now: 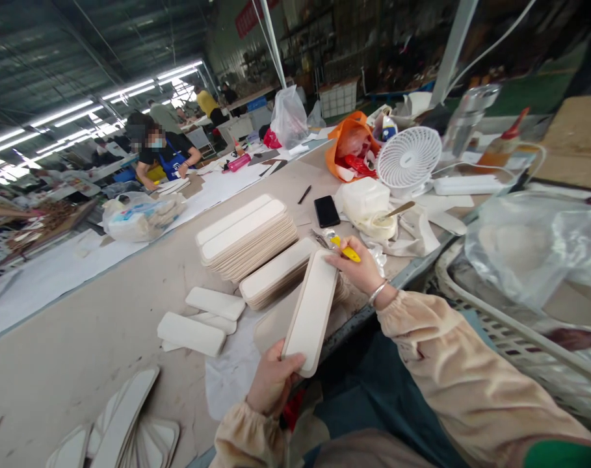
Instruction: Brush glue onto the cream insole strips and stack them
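Observation:
A long cream panel [311, 312] with rounded corners is held slantwise above the table's front edge. My left hand [274, 376] is closed on its near end, thumb on top. My right hand [358, 265] grips the far end and also has a yellow-handled tool [346, 249] in it; the tool's kind is unclear. Just beyond the panel lies a low stack of similar panels [278, 273]. Behind that rises a taller stack [249, 234]. Several loose pieces [192, 331] lie to the left, and a fanned pile [124, 416] is at the lower left.
On the table are a black phone [327, 212], a white plastic jug [366, 198], a white fan [409, 159], an orange bag [351, 146] and a glue bottle [504, 143]. A plastic crate [519, 351] stands at my right. Across the tables a person [163, 156] works.

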Demonstrator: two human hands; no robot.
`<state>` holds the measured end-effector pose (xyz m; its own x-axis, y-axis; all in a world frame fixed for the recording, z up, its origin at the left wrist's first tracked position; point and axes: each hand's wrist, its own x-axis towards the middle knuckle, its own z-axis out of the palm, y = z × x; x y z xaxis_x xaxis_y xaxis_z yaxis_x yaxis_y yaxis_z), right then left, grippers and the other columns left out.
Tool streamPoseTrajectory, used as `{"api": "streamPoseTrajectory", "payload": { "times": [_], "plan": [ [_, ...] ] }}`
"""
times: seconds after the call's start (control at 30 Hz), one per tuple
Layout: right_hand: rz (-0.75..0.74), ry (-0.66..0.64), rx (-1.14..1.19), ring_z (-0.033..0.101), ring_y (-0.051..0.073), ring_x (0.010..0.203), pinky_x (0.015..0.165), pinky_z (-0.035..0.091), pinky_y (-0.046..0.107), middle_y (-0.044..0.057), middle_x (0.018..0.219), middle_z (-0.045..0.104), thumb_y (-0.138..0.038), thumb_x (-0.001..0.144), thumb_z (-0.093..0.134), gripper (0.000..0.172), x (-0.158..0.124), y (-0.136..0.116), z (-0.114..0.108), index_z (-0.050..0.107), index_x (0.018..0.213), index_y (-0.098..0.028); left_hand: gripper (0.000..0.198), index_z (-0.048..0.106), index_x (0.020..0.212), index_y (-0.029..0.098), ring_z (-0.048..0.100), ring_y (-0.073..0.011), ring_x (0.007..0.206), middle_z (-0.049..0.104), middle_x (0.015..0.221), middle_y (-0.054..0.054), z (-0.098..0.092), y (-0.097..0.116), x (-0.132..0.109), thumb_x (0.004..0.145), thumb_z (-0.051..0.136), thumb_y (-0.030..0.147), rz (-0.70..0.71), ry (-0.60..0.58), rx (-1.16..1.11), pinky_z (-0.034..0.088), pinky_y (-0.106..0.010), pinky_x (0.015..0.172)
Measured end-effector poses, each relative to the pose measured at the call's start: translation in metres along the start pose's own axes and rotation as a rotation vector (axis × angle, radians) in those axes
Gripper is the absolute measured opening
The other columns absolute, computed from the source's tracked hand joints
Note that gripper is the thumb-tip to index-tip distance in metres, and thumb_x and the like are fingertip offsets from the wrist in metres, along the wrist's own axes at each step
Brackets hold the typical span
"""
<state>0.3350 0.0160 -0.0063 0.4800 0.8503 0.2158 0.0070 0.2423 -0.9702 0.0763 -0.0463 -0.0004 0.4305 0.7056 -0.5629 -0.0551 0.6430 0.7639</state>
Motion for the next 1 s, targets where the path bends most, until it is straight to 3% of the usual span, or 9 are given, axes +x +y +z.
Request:
{"api": "streamPoseTrajectory", "payload": {
  "times": [0.27,0.5,0.67,0.83,1.0],
  "plan": [
    [-0.005,0.026,-0.053,0.048,0.014,0.062,0.061,0.041,0.027,-0.005,0.072,0.052,-0.04,0.065,0.075,0.04,0.002,0.0,0.0,0.042,0.081,-0.024,0.056,0.062,0.109,0.015,0.066,-0.0198,0.078,0.071,0.093,-0.008,0.0,0.011,-0.005,0.059,0.081,0.031,0.028,0.022,0.03,0.051,-0.028,0.067],
    [-0.014,0.021,0.004,0.047,0.014,0.061,0.06,0.04,0.027,-0.004,0.072,0.052,-0.039,0.066,0.075,0.039,0.008,0.001,0.007,0.042,0.082,-0.025,0.045,0.067,0.102,0.017,0.065,-0.0215,0.085,0.07,0.101,-0.009,-0.018,0.032,-0.008,0.063,0.078,0.036,0.114,0.117,0.075,0.053,-0.03,0.069],
    [-0.021,0.025,0.002,0.048,0.013,0.062,0.062,0.041,0.027,-0.006,0.071,0.052,-0.039,0.066,0.075,0.039,0.016,0.002,0.02,0.042,0.081,-0.025,0.046,0.069,0.1,0.015,0.064,-0.0211,0.082,0.071,0.096,-0.008,-0.031,0.046,-0.004,0.061,0.079,0.037,0.168,0.176,0.091,0.052,-0.03,0.066],
    [-0.045,0.027,0.047,0.047,0.013,0.062,0.061,0.041,0.026,-0.006,0.069,0.049,-0.039,0.066,0.076,0.04,0.024,0.0,0.032,0.042,0.082,-0.025,0.041,0.07,0.095,0.015,0.062,-0.0173,0.073,0.071,0.088,-0.006,-0.04,0.052,0.001,0.062,0.078,0.037,0.178,0.183,0.094,0.049,-0.027,0.062],
    [-0.018,0.022,0.036,0.051,0.014,0.065,0.064,0.044,0.027,-0.005,0.071,0.052,-0.042,0.064,0.077,0.042,0.029,0.002,0.038,0.043,0.082,-0.025,0.04,0.07,0.094,0.016,0.063,-0.0186,0.077,0.071,0.091,-0.006,-0.046,0.054,0.006,0.062,0.078,0.038,0.184,0.19,0.102,0.05,-0.028,0.064]
  ]
}}
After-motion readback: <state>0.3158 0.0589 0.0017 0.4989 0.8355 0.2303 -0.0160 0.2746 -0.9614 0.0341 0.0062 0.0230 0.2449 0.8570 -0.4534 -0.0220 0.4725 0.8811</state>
